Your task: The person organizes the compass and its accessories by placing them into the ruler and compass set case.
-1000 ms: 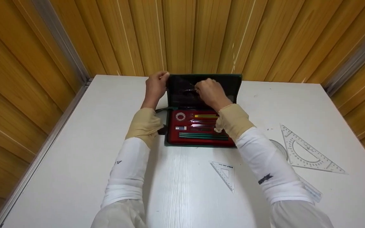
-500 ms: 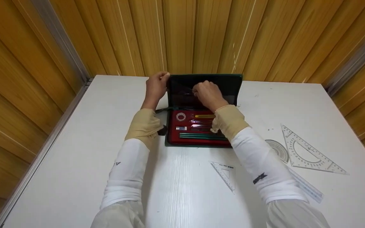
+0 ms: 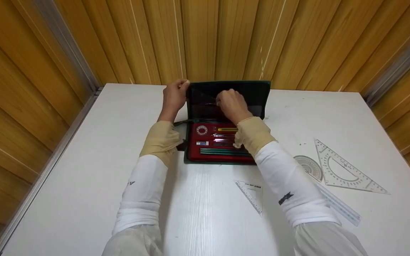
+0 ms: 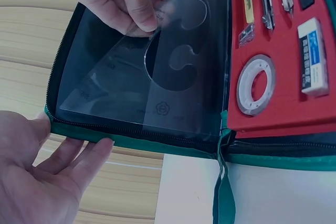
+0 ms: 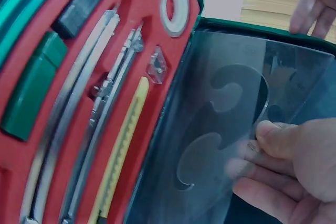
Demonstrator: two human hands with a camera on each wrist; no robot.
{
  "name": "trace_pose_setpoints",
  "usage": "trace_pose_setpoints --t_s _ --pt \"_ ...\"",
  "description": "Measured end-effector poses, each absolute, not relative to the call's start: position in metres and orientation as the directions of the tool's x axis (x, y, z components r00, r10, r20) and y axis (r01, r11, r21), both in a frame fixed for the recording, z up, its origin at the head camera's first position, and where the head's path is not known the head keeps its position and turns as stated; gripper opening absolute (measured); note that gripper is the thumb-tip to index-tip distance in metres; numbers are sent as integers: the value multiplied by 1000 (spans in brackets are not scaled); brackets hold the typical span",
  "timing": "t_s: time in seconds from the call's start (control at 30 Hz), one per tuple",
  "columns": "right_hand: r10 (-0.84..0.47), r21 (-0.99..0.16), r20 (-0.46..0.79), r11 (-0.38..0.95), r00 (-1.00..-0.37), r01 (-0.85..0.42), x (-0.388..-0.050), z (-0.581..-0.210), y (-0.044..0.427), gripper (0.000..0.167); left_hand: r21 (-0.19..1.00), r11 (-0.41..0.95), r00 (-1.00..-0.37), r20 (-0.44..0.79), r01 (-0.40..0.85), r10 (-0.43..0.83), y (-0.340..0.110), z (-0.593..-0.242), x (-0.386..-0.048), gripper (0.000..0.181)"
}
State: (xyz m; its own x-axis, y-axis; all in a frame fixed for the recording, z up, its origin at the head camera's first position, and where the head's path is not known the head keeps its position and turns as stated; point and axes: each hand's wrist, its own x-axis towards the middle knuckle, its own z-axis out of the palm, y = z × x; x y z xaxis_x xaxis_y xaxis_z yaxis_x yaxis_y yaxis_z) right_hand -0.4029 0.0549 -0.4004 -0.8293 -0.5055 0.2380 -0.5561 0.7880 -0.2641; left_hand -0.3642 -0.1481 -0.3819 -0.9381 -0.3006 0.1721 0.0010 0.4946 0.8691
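Note:
A green zip case [image 3: 222, 161] lies unfolded at the back of the table, its lid standing up. My left hand [image 3: 175, 95] grips the lid's left upper corner between thumb and fingers. In the right wrist view my right hand [image 5: 294, 166] pinches a clear set square [image 4: 121, 72] with curved cut-outs. Part of this set square sits behind the lid's clear pocket [image 4: 194, 108]. In the case's red tray [image 4: 283, 114] lie a white tape ring [image 4: 255, 85], an eraser [image 4: 313, 56], a yellow knife [image 5: 123, 150], metal compasses [image 5: 102, 114] and green pencils [image 3: 219, 152].
On the white table [image 3: 119, 142] to the right lie a large set square [image 3: 365, 183], a protractor [image 3: 308, 167] and a ruler [image 3: 340, 204]. A small set square [image 3: 253, 195] lies in front of the case. Wooden panels [image 3: 205, 42] stand behind the table.
My right hand has shifted slightly left and down over the lid with the set square. My right forearm has swung left, uncovering the protractor and ruler. The left hand keeps its hold.

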Motion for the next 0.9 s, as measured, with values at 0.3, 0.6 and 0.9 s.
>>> trace_pose_setpoints --t_s 0.3,0.6,0.9 --pt "-412 -373 441 724 -797 -580 -398 -424 66 15 865 502 -935 166 -16 -315 -149 -386 -367 33" --pt "-558 -320 399 659 -728 -681 -385 -418 95 26 892 451 -955 104 -33 -276 -151 -380 -370 31" --pt "-592 -415 49 721 -805 -555 -363 -387 176 29 893 448 -964 93 -31 -251 -158 -380 -374 31"
